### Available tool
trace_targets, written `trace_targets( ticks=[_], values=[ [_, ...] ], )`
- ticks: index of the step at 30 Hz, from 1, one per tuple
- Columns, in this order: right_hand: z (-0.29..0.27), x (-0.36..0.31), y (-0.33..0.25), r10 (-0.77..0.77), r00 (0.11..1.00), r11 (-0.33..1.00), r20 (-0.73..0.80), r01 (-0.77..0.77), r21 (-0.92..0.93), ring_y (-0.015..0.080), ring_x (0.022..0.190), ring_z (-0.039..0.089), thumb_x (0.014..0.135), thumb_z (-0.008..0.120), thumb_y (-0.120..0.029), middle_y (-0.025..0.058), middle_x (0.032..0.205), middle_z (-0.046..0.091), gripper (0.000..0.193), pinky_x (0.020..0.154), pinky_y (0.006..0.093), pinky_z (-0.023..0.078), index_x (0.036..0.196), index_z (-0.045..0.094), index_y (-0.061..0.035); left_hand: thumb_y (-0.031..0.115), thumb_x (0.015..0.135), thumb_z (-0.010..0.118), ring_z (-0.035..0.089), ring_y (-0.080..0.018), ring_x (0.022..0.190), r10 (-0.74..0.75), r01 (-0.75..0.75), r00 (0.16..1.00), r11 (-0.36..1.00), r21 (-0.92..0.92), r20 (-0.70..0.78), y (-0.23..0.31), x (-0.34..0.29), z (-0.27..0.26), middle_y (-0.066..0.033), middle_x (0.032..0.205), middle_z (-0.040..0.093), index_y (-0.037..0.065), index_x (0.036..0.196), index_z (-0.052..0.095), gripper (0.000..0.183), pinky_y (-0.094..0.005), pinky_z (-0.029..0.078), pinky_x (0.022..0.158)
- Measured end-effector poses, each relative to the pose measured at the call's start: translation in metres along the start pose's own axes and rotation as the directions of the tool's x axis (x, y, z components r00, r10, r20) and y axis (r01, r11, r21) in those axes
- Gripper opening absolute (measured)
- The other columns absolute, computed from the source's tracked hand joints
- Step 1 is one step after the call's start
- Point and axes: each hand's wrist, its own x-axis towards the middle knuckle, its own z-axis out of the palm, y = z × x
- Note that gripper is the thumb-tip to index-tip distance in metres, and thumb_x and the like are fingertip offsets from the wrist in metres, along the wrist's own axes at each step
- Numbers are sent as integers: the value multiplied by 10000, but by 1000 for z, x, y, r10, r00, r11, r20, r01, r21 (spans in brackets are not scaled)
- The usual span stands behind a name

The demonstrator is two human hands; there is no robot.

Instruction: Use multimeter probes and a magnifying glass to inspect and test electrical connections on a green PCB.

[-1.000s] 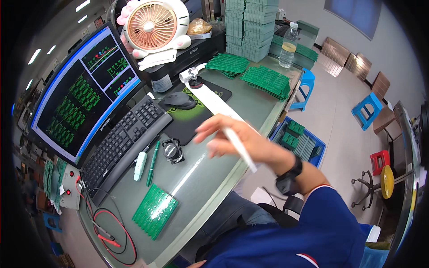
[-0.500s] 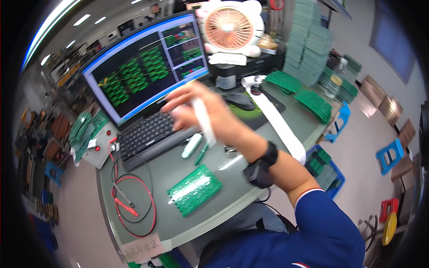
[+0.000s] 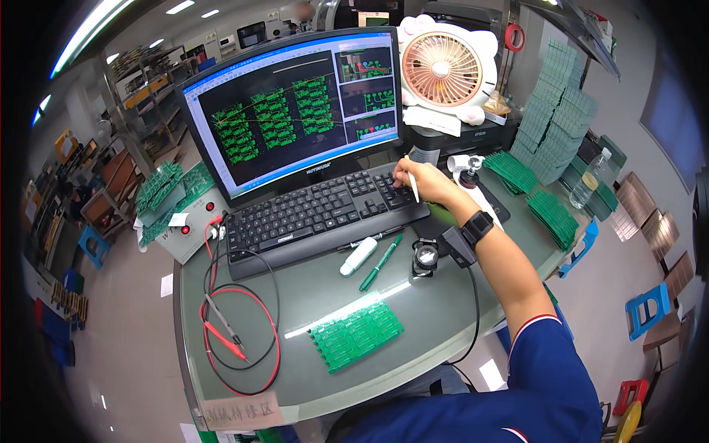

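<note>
Grey-green counter [image 3: 450, 314] spreads beneath the right grip [image 3: 430, 184], with a pale floor [image 3: 131, 325] far off to its left. Fingers bent, that grip is closed around a slim white stick [image 3: 413, 184], its fingertips at the right end of the black keyboard [image 3: 325, 204] (whether a key is being pressed, I cannot tell). How the left grip stands cannot be told. Beyond the grip and to its left, the monitor [image 3: 273, 118] shows rows of green board shapes; straight beyond it sits a white fan [image 3: 441, 70] with a pinkish grille. Toward the person from the grip stands a small black-rimmed loupe [image 3: 425, 257], with a green pen [image 3: 380, 263] just left of that. Farther toward the person, left of the grip, a green circuit panel [image 3: 357, 336] lies flat. Well to the grip's right are a fanned pile of green boards [image 3: 552, 218] and a clear bottle [image 3: 587, 183].
</note>
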Motion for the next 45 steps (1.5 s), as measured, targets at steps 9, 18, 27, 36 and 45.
trace_targets(
  ticks=[9,18,27,36,45],
  values=[
    [-7,-3,-1,-77,997,882,3,69,-465,322,799,656,945,517,-282,88,772,685,176,688,447,486,933,598,-126,370,997,497,610,-267,1108,75,-74,997,993,88,3,-12,29,-10,-192,1174,640,-36,1212,585,468,-405,466,959],
    [3,22,-16,24,999,981,33,-17,-191,332,886,648,928,544,-302,102,862,691,204,742,467,476,956,598,-108,369,998,497,609,-262,1107,145,-144,989,978,152,1,-33,52,-16,-189,1175,641,-36,1213,584,468,-396,465,960],
    [5,13,-8,-110,994,962,-24,100,-252,339,812,667,952,522,-269,104,808,708,202,716,450,498,938,602,-84,369,999,496,608,-256,1106,233,-229,972,949,216,3,-45,72,-13,-185,1177,641,-37,1214,584,467,-388,463,961],
    [11,13,-27,-191,979,949,72,203,-242,295,796,662,928,545,-251,61,798,704,168,697,432,494,900,593,-93,368,1000,495,607,-250,1105,305,-288,952,917,277,-20,-56,79,-8,-181,1178,641,-37,1215,583,467,-380,462,962],
    [1,-20,-37,91,968,917,-234,-173,-361,319,768,678,914,574,-255,111,777,701,154,667,436,505,931,620,-108,368,1001,494,606,-245,1105,405,-343,905,877,336,-132,-71,69,-6,-177,1179,641,-37,1216,582,466,-371,460,963]
  ],
)
